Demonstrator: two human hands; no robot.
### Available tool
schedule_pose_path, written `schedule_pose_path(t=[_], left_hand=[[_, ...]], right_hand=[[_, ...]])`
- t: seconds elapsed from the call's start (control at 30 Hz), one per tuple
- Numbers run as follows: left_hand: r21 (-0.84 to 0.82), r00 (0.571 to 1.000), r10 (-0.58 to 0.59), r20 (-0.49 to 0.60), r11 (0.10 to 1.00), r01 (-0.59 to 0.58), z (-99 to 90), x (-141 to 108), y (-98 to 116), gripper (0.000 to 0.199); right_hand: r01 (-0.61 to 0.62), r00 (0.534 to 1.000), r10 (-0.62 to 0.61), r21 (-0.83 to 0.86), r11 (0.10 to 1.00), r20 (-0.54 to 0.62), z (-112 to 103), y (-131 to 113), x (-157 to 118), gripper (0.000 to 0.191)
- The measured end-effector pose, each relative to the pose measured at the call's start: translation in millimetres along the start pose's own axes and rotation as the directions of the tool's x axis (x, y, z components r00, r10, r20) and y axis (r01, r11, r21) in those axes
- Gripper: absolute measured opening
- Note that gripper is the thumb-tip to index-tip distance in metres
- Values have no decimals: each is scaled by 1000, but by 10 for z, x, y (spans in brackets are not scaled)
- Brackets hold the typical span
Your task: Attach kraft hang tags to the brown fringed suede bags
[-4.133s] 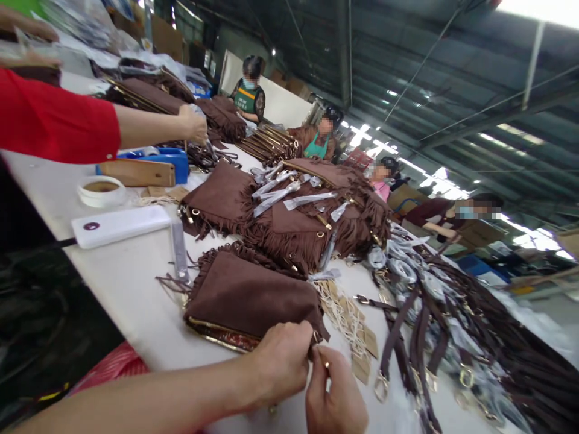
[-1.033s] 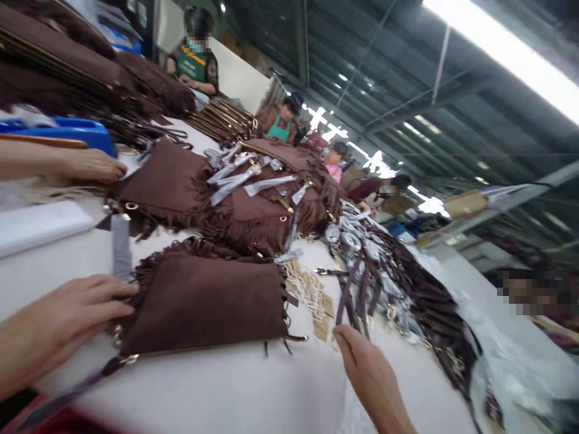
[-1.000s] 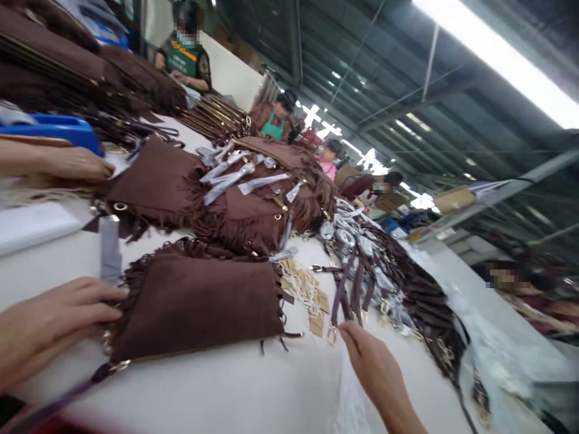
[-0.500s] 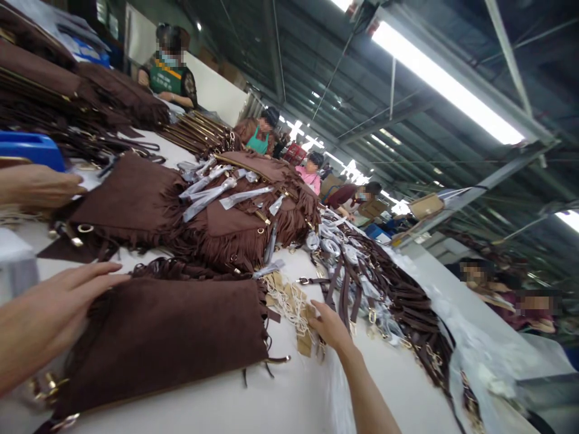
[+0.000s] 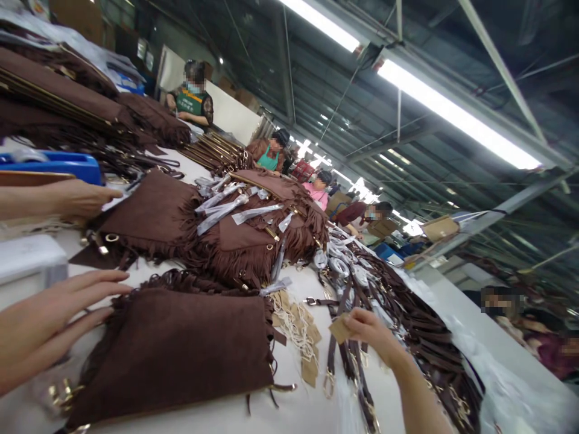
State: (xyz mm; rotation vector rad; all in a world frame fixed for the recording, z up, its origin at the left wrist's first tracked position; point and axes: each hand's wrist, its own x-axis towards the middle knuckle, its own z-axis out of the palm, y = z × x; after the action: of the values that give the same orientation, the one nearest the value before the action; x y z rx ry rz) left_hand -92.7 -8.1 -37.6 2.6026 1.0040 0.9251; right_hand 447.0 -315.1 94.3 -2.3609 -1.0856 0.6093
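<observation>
A dark brown fringed bag (image 5: 181, 349) lies flat on the white table in front of me. My left hand (image 5: 63, 319) rests at its left edge, fingers stretched out and holding nothing. To the right of the bag, my right hand (image 5: 368, 331) pinches a small tan paper hang tag (image 5: 340, 329) above the table. Beneath and left of it is a pile of similar tags with white strings (image 5: 296, 328). Dark straps with metal clasps (image 5: 346, 355) lie just below my right hand.
A heap of fringed bags (image 5: 253, 235) with plastic-wrapped zip parts stands behind. Wrapped straps (image 5: 389, 289) spread along the right. Another person's hand (image 5: 81, 199) reaches in at left, near a blue tray (image 5: 85, 166) and a white box (image 5: 31, 259). More people work farther back.
My right hand has lifted a tag from the pile and moved right with it. My left hand stays beside the bag. The whole view has shifted slightly.
</observation>
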Motion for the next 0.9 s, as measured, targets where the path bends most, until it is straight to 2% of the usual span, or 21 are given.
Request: schedule_pose_path(t=[0.07, 0.13, 0.23, 0.3, 0.33, 0.37, 0.43, 0.5, 0.57, 0.63, 0.7, 0.73, 0.8, 0.83, 0.9], left_hand=[[-83, 999, 31, 30, 996, -28, -11, 58, 74, 37], [-161, 999, 35, 39, 987, -29, -57, 138, 247, 34], [-301, 996, 58, 73, 953, -33, -216, 281, 671, 33], [-427, 981, 94, 167, 904, -14, -358, 386, 1010, 31], [-498, 966, 128, 225, 867, 2, -424, 442, 1180, 30], [-561, 963, 111, 246, 826, 48, -479, 499, 1347, 30], [-685, 943, 128, 308, 717, 127, -540, 609, 1654, 32], [-783, 928, 154, 341, 592, 190, -516, 696, 1910, 51], [-851, 899, 217, 380, 463, 248, -412, 738, 2095, 73], [-870, 820, 300, 488, 239, 431, -264, 714, 2192, 86], [-782, 709, 373, 599, 83, 617, -129, 624, 2201, 72], [-734, 667, 377, 642, 50, 678, -82, 562, 2178, 57], [-673, 624, 331, 708, 50, 738, -43, 428, 2095, 29], [-655, 613, 300, 730, 54, 754, -48, 369, 2045, 24], [-632, 599, 269, 754, 50, 773, -87, 287, 1957, 24]], right_hand=[[-4, 1000, 3, 92, 996, 15, -163, -144, -62, 52], [-29, 998, 22, 130, 991, 61, -264, -312, -113, 58], [-34, 990, 12, 156, 987, 141, -305, -639, -208, 57], [8, 982, -42, 181, 983, 186, -277, -919, -295, 51], [35, 974, -78, 195, 980, 214, -248, -1073, -341, 49], [68, 961, -122, 214, 974, 249, -210, -1233, -385, 48], [144, 920, -229, 270, 952, 319, -100, -1550, -461, 47], [209, 867, -328, 326, 922, 375, 45, -1832, -527, 44], [241, 824, -383, 355, 904, 418, 198, -2039, -592, 41], [246, 793, -401, 361, 899, 459, 322, -2141, -654, 39], [245, 777, -404, 359, 901, 483, 390, -2138, -702, 37], [245, 773, -398, 347, 905, 494, 402, -2105, -718, 36], [238, 771, -373, 310, 921, 516, 398, -2005, -731, 35], [226, 774, -353, 292, 929, 526, 393, -1953, -732, 36], [197, 783, -316, 269, 943, 535, 399, -1871, -727, 39]])
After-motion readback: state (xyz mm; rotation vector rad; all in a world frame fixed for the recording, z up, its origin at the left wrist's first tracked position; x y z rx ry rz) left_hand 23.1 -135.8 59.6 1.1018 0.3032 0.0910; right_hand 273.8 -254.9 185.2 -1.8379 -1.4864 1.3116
